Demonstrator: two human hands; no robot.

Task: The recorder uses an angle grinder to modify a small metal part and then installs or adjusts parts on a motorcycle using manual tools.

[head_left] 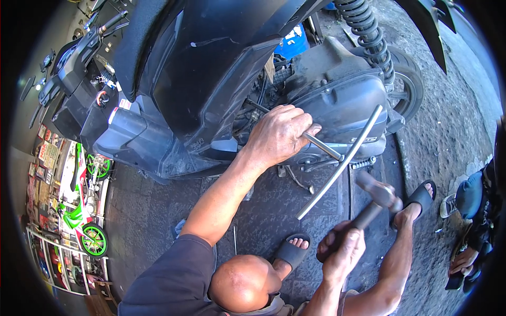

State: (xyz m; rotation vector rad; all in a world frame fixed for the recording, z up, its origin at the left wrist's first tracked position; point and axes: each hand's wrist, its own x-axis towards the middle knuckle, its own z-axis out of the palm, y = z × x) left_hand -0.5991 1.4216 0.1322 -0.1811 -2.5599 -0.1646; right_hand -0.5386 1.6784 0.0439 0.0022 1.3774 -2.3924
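My left hand is closed around the shaft of a T-handle wrench. Its long silver crossbar slants toward the near side, while the far end of the shaft goes into the gap beside the engine cover of a dark scooter; what it meets there is hidden. In my right hand is a hammer, gripped by its dark handle. The hammer's head is smeared by motion and sits just near-right of the crossbar, apart from it.
A rear shock absorber and rear wheel stand at the far right. My knee and sandalled feet are close below. Another person's hand shows at the right edge. A green-wheeled motorcycle stands at left.
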